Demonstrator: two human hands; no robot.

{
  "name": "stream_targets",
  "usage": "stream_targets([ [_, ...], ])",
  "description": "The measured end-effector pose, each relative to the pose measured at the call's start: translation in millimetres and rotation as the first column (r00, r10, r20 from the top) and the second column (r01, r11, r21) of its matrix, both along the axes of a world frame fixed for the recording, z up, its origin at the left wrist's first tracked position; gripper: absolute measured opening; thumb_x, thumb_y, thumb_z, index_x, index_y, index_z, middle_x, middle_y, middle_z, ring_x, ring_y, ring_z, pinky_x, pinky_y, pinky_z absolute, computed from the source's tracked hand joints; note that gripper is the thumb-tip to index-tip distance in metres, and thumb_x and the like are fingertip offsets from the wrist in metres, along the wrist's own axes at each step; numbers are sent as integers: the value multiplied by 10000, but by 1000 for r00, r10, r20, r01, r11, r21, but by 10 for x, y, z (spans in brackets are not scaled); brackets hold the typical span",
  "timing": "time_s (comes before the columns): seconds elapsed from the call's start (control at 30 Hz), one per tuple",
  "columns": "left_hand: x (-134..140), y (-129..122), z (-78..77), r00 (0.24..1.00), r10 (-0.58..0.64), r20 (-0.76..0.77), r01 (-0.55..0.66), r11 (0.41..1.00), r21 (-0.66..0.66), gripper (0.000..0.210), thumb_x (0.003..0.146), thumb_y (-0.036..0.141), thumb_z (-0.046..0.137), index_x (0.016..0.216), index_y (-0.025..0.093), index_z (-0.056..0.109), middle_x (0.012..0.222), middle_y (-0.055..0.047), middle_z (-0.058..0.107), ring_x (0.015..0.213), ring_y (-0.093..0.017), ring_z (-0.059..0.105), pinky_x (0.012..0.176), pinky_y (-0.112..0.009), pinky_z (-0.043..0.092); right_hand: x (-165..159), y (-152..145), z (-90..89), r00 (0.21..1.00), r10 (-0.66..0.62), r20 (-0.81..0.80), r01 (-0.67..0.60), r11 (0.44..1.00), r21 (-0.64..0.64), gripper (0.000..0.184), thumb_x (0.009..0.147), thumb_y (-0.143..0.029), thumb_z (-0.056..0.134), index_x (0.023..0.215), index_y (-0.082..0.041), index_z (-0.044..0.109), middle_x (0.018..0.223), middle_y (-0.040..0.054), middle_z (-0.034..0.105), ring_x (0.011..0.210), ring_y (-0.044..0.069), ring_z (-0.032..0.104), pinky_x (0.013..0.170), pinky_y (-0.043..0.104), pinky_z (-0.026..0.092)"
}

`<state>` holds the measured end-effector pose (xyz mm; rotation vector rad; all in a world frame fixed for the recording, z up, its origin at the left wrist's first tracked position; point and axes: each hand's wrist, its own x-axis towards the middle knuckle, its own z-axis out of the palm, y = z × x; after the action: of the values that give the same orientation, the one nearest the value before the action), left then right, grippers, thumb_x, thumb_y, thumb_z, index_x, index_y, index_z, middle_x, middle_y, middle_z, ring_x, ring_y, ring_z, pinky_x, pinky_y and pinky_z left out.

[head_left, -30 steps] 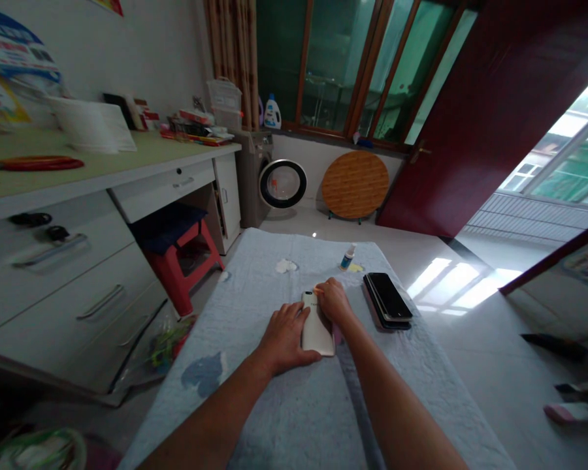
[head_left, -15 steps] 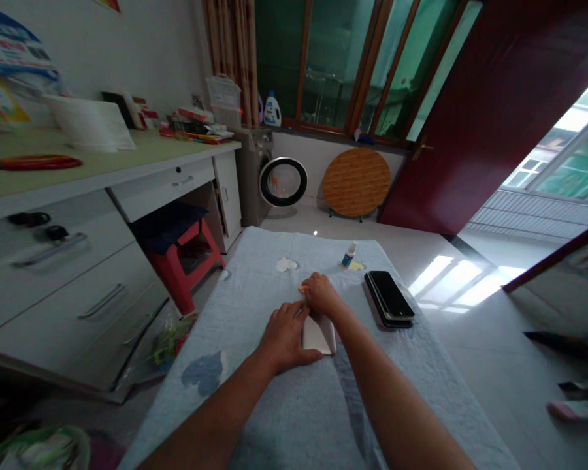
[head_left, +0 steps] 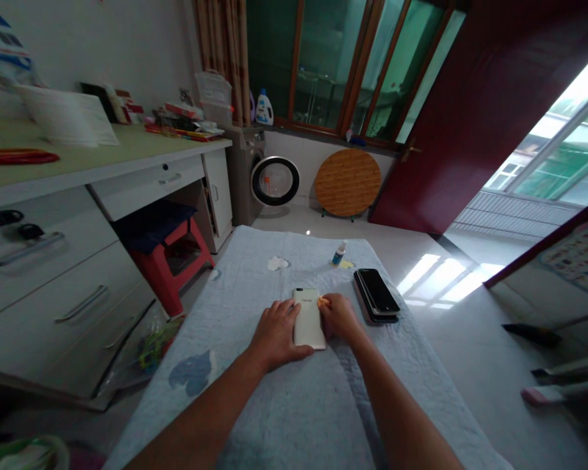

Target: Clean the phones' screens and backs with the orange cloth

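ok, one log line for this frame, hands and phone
left hand: flat on white phone | right hand: pinching small orange piece at phone's edge | dark phones: stacked right

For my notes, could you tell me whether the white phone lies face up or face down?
Face down: the white phone shows its plain back and camera dot.

Both forearms reach forward, close together. The left hand (head_left: 275,333) lies flat, palm down, fingers (head_left: 285,309) spread (thumb tucked under). The right hand (head_left: 340,317) is curled, fingers pinched together.
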<state>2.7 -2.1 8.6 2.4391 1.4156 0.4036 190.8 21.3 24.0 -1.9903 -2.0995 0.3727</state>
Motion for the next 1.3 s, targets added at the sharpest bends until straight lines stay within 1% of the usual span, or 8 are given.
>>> stream_targets([
  [0.1, 7, -9, 14, 1000, -8, 6, 8, 1000, 3, 851, 581, 616, 713, 1298, 215, 492, 1386, -106, 472, 1214, -330, 424, 1015, -438, 343, -5, -297, -24, 995, -31, -99, 31, 1000, -4, 225, 871, -210, 486, 864, -143, 700, 881, 93, 707, 774, 161, 609, 661, 228, 373],
  [0.27, 10, -22, 37, 1000, -5, 1, 5, 1000, -6, 850, 581, 604, 718, 1303, 225, 480, 1389, -106, 464, 1226, -334, 415, 1011, -445, 349, 4, -760, -80, 989, -36, -142, 37, 999, 7, 197, 862, -199, 495, 876, -163, 688, 877, 92, 688, 810, 182, 612, 703, 244, 394],
  [0.43, 4, -16, 34, 1000, -18, 5, 18, 1000, 8, 850, 582, 610, 718, 1292, 204, 485, 1375, -118, 475, 1220, -330, 421, 1016, -436, 352, -4, -902, -150, 987, -44, -156, 51, 998, 41, 178, 861, -190, 502, 841, -167, 677, 825, 76, 674, 798, 179, 612, 705, 239, 395],
  [0.57, 3, -6, 15, 999, -32, 1, 32, 999, 3, 866, 586, 591, 723, 1306, 181, 474, 1400, -135, 453, 1233, -328, 415, 1026, -436, 349, -22, -687, -189, 991, -63, -119, 71, 996, 58, 177, 853, -166, 505, 878, -149, 679, 867, 88, 680, 833, 181, 609, 732, 238, 393],
  [0.77, -2, 2, -12, 999, -40, 4, 40, 999, -9, 888, 591, 588, 723, 1324, 159, 464, 1420, -146, 436, 1255, -331, 404, 1047, -439, 332, -68, -86, -173, 995, -94, 22, 92, 991, 93, 236, 888, -162, 456, 985, -122, 667, 942, 110, 676, 906, 187, 590, 791, 246, 378],
  [0.87, -9, 9, -23, 999, -41, 9, 41, 999, -21, 902, 598, 614, 706, 1338, 166, 452, 1430, -148, 425, 1273, -336, 393, 1060, -444, 318, -78, 191, -129, 989, -68, 134, 58, 996, 73, 279, 901, -142, 416, 1042, -105, 653, 988, 128, 671, 944, 191, 578, 804, 248, 377],
  [1.07, -12, 15, -36, 999, -35, 27, 36, 999, -28, 896, 586, 618, 717, 1323, 178, 459, 1426, -147, 427, 1277, -339, 396, 1054, -456, 326, -160, 552, -46, 970, 107, 217, -108, 994, -6, 291, 903, -136, 417, 998, -145, 691, 975, 126, 678, 958, 201, 567, 789, 260, 379],
  [1.3, -15, -1, -3, 998, -37, 53, 37, 999, -11, 849, 580, 580, 751, 1275, 186, 462, 1380, -135, 470, 1224, -330, 444, 1020, -455, 364, -379, 723, -19, 910, 295, 293, -287, 955, -71, 244, 884, -181, 480, 992, -154, 698, 1050, 150, 662, 982, 231, 560, 796, 301, 381],
])
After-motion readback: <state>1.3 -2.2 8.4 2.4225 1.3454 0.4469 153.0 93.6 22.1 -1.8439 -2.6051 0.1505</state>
